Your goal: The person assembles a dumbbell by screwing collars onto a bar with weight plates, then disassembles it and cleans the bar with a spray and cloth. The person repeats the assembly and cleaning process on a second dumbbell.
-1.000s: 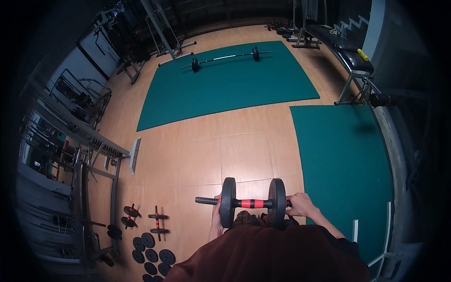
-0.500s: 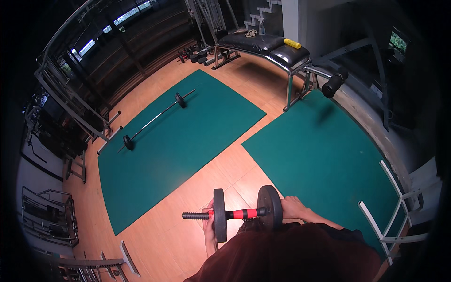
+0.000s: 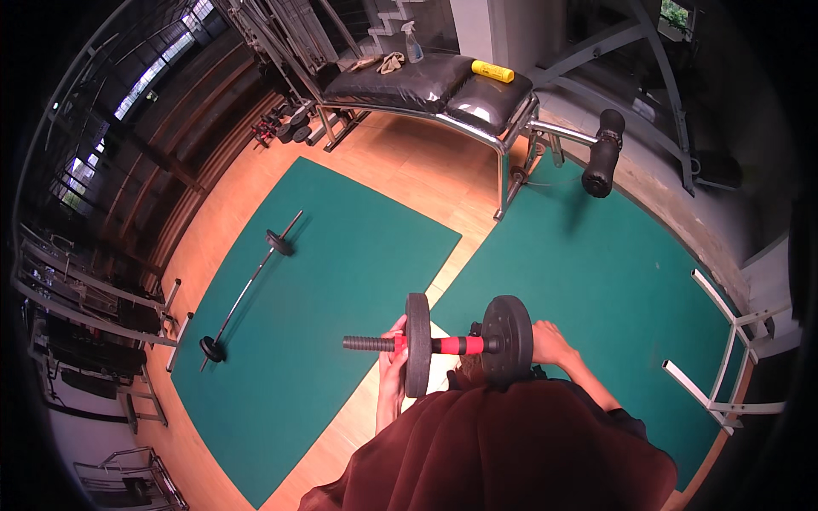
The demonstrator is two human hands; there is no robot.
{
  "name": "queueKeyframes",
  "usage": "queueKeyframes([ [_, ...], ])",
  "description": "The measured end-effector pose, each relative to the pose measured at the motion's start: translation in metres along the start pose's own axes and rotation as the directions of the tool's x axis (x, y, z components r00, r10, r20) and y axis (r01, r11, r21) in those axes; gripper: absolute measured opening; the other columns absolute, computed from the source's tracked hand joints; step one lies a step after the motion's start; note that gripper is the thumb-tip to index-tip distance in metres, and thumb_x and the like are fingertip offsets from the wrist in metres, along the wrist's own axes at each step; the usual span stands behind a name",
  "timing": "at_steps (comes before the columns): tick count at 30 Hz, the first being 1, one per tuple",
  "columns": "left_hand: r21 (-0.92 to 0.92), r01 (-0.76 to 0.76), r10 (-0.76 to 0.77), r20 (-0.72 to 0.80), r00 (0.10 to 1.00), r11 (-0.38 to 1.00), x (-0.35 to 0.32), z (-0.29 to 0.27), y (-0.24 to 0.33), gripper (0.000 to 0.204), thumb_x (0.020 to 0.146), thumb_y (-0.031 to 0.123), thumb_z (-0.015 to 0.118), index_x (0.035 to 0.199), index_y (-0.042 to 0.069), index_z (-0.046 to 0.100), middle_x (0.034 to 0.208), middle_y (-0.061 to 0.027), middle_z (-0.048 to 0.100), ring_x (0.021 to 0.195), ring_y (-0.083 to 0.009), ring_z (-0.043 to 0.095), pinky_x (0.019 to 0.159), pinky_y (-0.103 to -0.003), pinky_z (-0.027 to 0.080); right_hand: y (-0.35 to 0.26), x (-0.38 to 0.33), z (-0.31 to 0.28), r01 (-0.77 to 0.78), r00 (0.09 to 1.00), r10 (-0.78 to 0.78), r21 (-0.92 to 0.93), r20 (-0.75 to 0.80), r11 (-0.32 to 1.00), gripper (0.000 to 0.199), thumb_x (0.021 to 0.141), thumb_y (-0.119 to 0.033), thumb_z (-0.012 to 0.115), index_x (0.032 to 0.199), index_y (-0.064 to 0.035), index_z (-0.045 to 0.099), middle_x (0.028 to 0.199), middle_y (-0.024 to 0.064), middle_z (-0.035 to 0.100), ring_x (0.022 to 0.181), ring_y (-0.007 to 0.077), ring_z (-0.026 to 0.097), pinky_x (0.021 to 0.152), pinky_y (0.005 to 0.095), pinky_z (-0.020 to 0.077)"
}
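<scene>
A short dumbbell with two black round plates and a red-wrapped bar (image 3: 452, 344) is held level in the lower middle of the frame, over the seam where two green floor mats meet the orange wooden floor (image 3: 400, 170). The left hand (image 3: 394, 362) sits at the outer face of the left plate, its fingers (image 3: 397, 325) curled up around the plate's rim beside the black threaded end of the bar that sticks out to the left. The right hand (image 3: 550, 342) is pressed against the outer face of the right plate; the plate hides its fingers, so whether they are spread or wrapped around the bar end cannot be told. A dark red-brown garment (image 3: 503, 451) fills the lower edge beneath the dumbbell.

On the left green mat (image 3: 341, 255) lies a long barbell with small black plates (image 3: 247, 289), well apart from the hands. At the top centre stands a black padded weight bench on a chrome frame (image 3: 434, 85), carrying a yellow cylinder (image 3: 492, 71), a spray bottle (image 3: 413, 43) and a crumpled cloth (image 3: 379, 62). The right green mat (image 3: 596, 272) spreads below the bench.
</scene>
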State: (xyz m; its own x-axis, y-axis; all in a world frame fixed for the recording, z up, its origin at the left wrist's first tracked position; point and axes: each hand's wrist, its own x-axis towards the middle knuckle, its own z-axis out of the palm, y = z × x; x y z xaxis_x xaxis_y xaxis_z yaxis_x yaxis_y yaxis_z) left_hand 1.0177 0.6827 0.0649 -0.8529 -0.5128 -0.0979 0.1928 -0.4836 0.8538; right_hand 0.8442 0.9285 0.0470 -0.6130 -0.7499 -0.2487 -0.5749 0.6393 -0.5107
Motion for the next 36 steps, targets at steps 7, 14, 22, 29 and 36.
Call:
queueKeyframes([
  [7,-0.166,0.238,-0.263,-0.143,0.954,0.957,0.207,-0.005,0.021,0.045,0.086,0.037,0.044,0.109,-0.001,0.051,0.100,-0.0121,0.060,0.091,-0.0202,0.057,0.083,-0.031,0.044,0.005,0.167,-0.085,-0.124,0.987,0.123,0.008,0.100,0.992,0.026,0.059,-0.027,0.067,0.075,-0.0075,0.066,0.063,0.0172,0.059,0.064,0.0367,0.058,0.061,0.0431,0.0470],
  [14,-0.122,0.335,-0.355,-0.244,0.903,0.934,0.405,-0.033,0.015,0.041,0.085,0.037,0.048,0.108,0.003,0.053,0.102,-0.0072,0.058,0.094,-0.0177,0.055,0.087,-0.030,0.040,0.029,0.362,-0.140,-0.173,0.955,0.182,-0.056,0.234,0.983,0.036,0.063,-0.042,0.067,0.075,-0.0072,0.066,0.064,0.0171,0.060,0.064,0.0340,0.060,0.062,0.0414,0.0472],
  [22,0.088,0.506,-0.476,-0.234,0.848,0.858,0.651,-0.023,0.062,0.062,0.081,0.050,0.055,0.121,0.004,0.044,0.114,-0.0106,0.053,0.103,-0.0216,0.052,0.092,-0.033,0.039,0.035,0.560,-0.219,-0.277,0.946,0.279,-0.040,0.164,0.960,0.036,0.062,-0.040,0.067,0.084,-0.0103,0.066,0.066,0.0152,0.062,0.067,0.0324,0.061,0.066,0.0415,0.0480],
  [29,0.110,0.462,-0.465,-0.002,0.886,0.880,0.858,-0.020,0.062,0.061,0.077,0.039,0.061,0.121,0.001,0.042,0.108,-0.0091,0.053,0.100,-0.0178,0.052,0.087,-0.031,0.042,0.080,0.734,-0.297,-0.294,0.956,0.293,-0.053,-0.023,0.954,0.035,0.062,-0.039,0.069,0.084,-0.0112,0.067,0.071,0.0146,0.063,0.070,0.0320,0.061,0.065,0.0417,0.0480],
  [36,-0.009,0.471,-0.465,0.146,0.873,0.882,1.074,0.003,0.036,0.051,0.079,0.034,0.060,0.116,0.001,0.047,0.103,-0.0083,0.058,0.089,-0.0173,0.058,0.079,-0.031,0.048,0.155,0.912,-0.367,-0.221,0.965,0.210,-0.056,-0.155,0.974,0.035,0.059,-0.038,0.069,0.076,-0.0075,0.066,0.068,0.0153,0.063,0.071,0.0329,0.062,0.068,0.0412,0.0482],
])
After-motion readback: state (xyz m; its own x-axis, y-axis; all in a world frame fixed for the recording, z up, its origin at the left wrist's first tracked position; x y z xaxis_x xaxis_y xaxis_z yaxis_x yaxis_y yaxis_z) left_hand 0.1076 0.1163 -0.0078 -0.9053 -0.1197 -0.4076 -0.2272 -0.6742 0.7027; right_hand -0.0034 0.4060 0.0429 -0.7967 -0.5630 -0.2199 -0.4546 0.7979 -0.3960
